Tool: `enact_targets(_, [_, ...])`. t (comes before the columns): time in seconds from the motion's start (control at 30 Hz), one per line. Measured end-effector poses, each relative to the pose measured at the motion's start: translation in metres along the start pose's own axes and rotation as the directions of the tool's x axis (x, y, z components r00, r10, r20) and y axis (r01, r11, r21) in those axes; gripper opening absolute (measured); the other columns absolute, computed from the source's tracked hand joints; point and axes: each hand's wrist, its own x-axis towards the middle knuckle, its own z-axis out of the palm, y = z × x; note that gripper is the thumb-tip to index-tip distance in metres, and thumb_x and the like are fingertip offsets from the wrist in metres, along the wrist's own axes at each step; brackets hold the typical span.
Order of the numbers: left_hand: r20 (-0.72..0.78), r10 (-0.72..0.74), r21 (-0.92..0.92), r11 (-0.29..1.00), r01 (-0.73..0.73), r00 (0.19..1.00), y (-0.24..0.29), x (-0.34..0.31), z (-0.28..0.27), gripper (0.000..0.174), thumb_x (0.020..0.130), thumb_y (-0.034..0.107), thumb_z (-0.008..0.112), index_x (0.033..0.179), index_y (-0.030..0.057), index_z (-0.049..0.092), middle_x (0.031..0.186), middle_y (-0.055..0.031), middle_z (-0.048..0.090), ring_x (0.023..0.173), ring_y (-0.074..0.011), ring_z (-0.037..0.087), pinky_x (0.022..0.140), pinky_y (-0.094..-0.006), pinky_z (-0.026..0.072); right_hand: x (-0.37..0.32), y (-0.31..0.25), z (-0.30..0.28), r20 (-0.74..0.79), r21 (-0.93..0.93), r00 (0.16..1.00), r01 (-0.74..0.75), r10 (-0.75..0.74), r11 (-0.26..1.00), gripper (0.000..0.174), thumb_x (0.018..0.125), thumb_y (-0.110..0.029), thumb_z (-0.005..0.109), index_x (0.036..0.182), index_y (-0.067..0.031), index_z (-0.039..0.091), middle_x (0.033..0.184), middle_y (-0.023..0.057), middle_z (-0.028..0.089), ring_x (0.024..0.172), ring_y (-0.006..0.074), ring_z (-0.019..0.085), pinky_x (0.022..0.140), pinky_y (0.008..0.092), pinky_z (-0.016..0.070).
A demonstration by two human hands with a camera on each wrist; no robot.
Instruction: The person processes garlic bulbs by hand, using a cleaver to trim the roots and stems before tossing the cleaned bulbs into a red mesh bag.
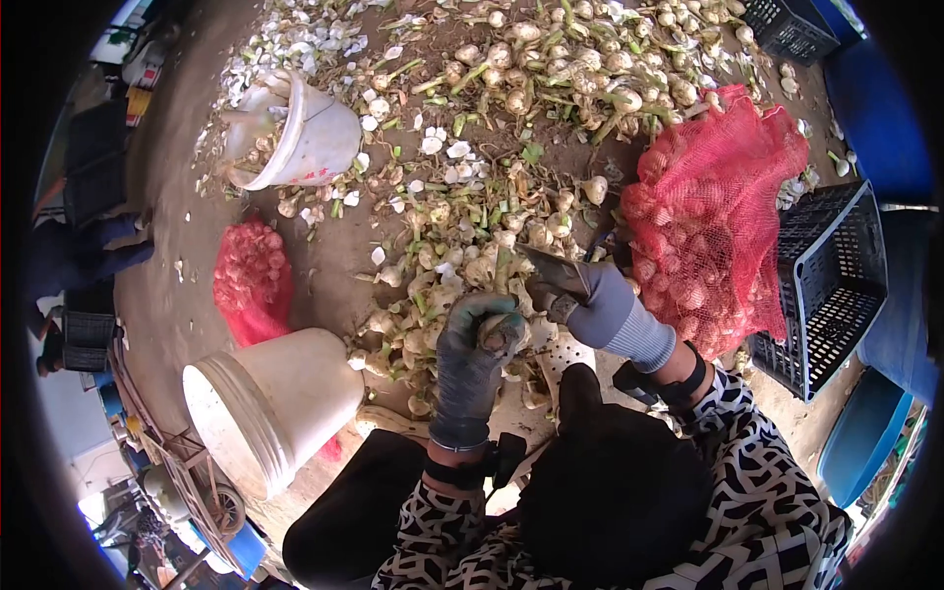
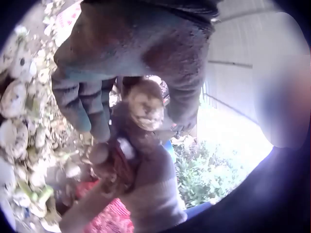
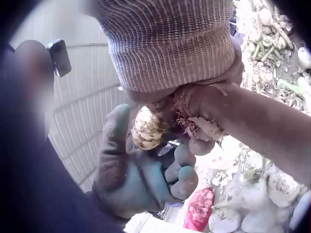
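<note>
In a dark, stained glove, the left hand (image 1: 466, 369) (image 2: 136, 46) (image 3: 131, 179) holds a garlic bulb (image 1: 500, 334) (image 2: 146, 109) (image 3: 148, 128) with its fingers curled round it. The right hand (image 1: 615, 313) (image 2: 154, 187) (image 3: 170, 48), gloved in light grey, grips a tool with a wide dark blade (image 1: 556, 272) (image 3: 262, 124). Both hands are close together over the heap, the bulb beside the right hand's fingers. Root-like shreds (image 3: 187, 116) cling by the right fingers. The right hand partly hides the tool's grip.
Loose garlic (image 1: 590, 64) covers the ground ahead. A full red net bag (image 1: 703, 226) and black crate (image 1: 836, 285) stand right; a white bucket (image 1: 285, 403), smaller red bag (image 1: 254, 270) and scrap-filled bucket (image 1: 329, 133) are left. Another person (image 1: 93, 251) is at far left.
</note>
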Motion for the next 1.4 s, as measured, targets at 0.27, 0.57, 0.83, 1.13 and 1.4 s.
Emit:
enact_targets(0.27, [0.274,0.142,0.284,0.933,-0.221,0.951,0.043,0.006,-0.012,0.023,0.078,0.016,0.073,0.097,0.0048,0.065,0.102,-0.0116,0.063,0.092,-0.0256,0.063,0.083,-0.0345,0.0502,0.031,0.058,-0.003,0.187,-0.694,0.885,-0.188,0.427,0.695,0.027,0.09,-0.029,0.058,0.111,-0.015,0.066,0.083,0.0169,0.068,0.08,0.0373,0.066,0.073,0.0454,0.053])
enact_targets(0.57, [0.159,0.122,0.793,0.576,-0.201,0.98,-0.041,0.036,-0.067,0.032,0.075,0.011,0.072,0.106,0.0052,0.066,0.109,-0.011,0.063,0.107,-0.0271,0.06,0.094,-0.0364,0.0471,0.248,0.079,0.0,-0.03,-0.864,0.981,-0.122,0.193,0.488,0.031,0.091,-0.024,0.054,0.119,-0.0119,0.063,0.119,0.0113,0.066,0.107,0.0309,0.064,0.089,0.0411,0.0534])
enact_targets(0.83, [-0.202,-0.351,-0.101,0.936,0.337,0.914,-0.023,0.062,-0.095,0.048,0.091,0.044,0.063,0.119,0.0047,0.061,0.121,-0.0126,0.062,0.111,-0.0278,0.059,0.097,-0.0399,0.0461,0.326,0.092,0.008,-0.065,-0.866,0.98,-0.148,0.186,0.477,0.038,0.095,-0.031,0.048,0.121,-0.0079,0.062,0.107,0.0156,0.069,0.099,0.0341,0.066,0.08,0.0452,0.0547])
enact_targets(1.13, [-0.147,-0.318,-0.412,0.88,0.234,0.937,-0.017,0.101,-0.085,0.052,0.1,0.043,0.047,0.129,0.0006,0.053,0.116,-0.0148,0.062,0.106,-0.0239,0.062,0.089,-0.04,0.0536,0.101,0.007,0.061,0.434,-0.093,0.8,0.497,-0.413,0.863,0.03,0.074,-0.013,0.064,0.104,-0.0136,0.065,0.101,0.0104,0.068,0.072,0.0324,0.066,0.063,0.0404,0.0545])
enact_targets(1.4, [0.072,0.166,0.362,0.914,-0.181,0.983,0.014,0.065,-0.065,0.092,0.07,0.018,0.086,0.144,0.0063,0.034,0.117,-0.0124,0.059,0.103,-0.021,0.062,0.087,-0.0332,0.0542,0.098,-0.028,0.015,0.335,-0.629,0.902,0.43,-0.274,0.647,0.025,0.079,-0.022,0.067,0.102,-0.0123,0.065,0.09,0.0081,0.066,0.067,0.0312,0.067,0.055,0.0408,0.0525])
